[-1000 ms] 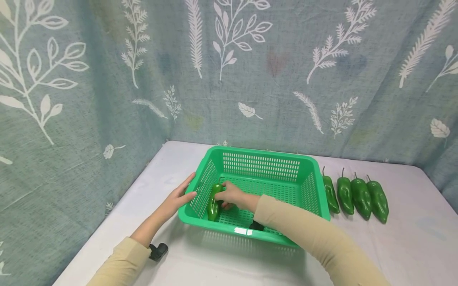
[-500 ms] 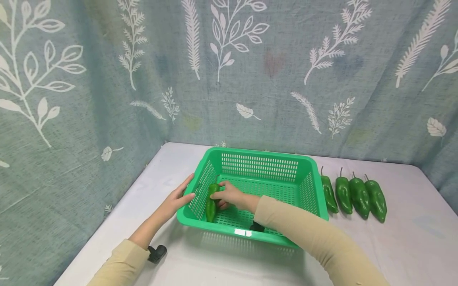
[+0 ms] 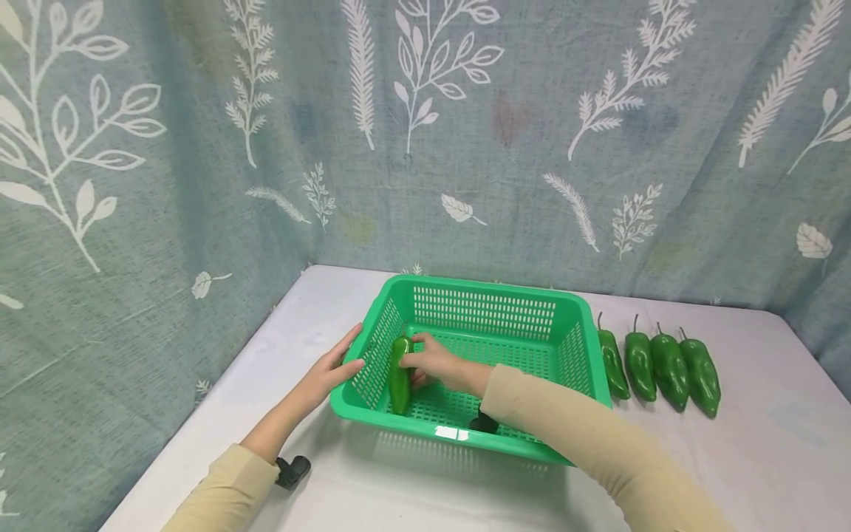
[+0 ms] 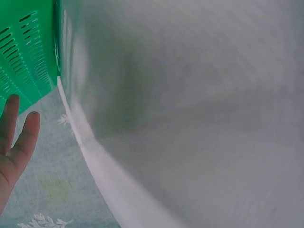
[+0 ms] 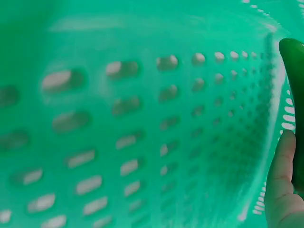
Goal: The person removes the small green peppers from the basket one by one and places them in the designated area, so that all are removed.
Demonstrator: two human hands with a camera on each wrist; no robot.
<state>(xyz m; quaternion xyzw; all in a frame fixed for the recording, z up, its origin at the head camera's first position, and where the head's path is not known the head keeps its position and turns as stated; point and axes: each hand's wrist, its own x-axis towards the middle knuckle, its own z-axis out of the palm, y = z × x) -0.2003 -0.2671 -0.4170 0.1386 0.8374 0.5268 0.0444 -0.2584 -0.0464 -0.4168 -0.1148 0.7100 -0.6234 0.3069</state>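
A glossy green chili pepper (image 3: 400,384) stands lengthwise near the left wall inside a green plastic basket (image 3: 465,284). My right hand (image 3: 435,363) reaches into the basket and grips that pepper from its right side, thumb toward me. In the right wrist view, fingers (image 5: 283,190) lie against the pepper (image 5: 297,90) at the right edge. Outside the basket, my left hand (image 3: 332,367) rests on its left rim with fingers straight and spread. The left wrist view has part of this left hand (image 4: 14,147) beside the basket's slotted wall (image 4: 28,52).
Several green peppers (image 3: 670,369) lie in a row on the white table (image 3: 764,443), right of the basket. A patterned grey-green curtain (image 3: 465,185) hangs behind and to the left. Black wrist devices (image 3: 292,471) sit under both forearms.
The right hand shifts the pepper slightly left, then back right, turning it a little within the basket. The left hand stays on the rim. The view shifts slightly.
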